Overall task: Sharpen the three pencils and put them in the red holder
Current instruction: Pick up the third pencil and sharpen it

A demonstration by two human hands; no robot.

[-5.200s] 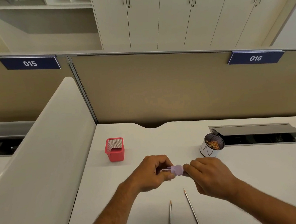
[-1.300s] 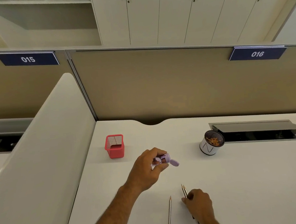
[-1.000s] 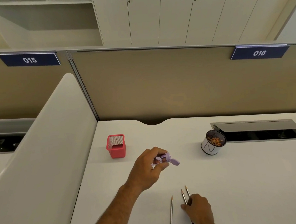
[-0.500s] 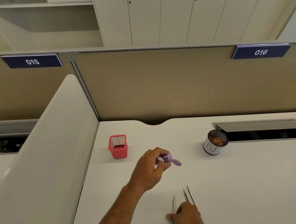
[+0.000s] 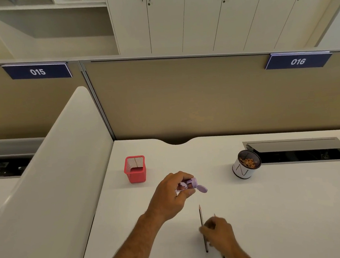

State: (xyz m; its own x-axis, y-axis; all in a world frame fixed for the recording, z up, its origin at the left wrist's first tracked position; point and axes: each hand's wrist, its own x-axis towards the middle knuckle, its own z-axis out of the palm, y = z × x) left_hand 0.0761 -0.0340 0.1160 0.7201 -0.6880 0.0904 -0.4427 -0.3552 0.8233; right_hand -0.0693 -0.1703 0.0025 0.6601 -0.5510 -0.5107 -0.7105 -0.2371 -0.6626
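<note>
The red mesh holder stands empty at the left of the white desk. My left hand hovers above the desk right of the holder and grips a purple sharpener with its lid hanging open. Near the front edge, my right hand pinches a dark pencil whose tip points away from me. A second pencil lies mostly hidden under that hand, with only its tip and end showing. I cannot see a third pencil.
A white cup holding pencil shavings stands at the right. Behind it is an open cable slot in the desk. A white divider borders the desk on the left and a tan partition closes the back.
My right hand left the sharpener, went down to the pencils at the front edge, shifted left among them and closed on one. My left hand still holds the sharpener.
</note>
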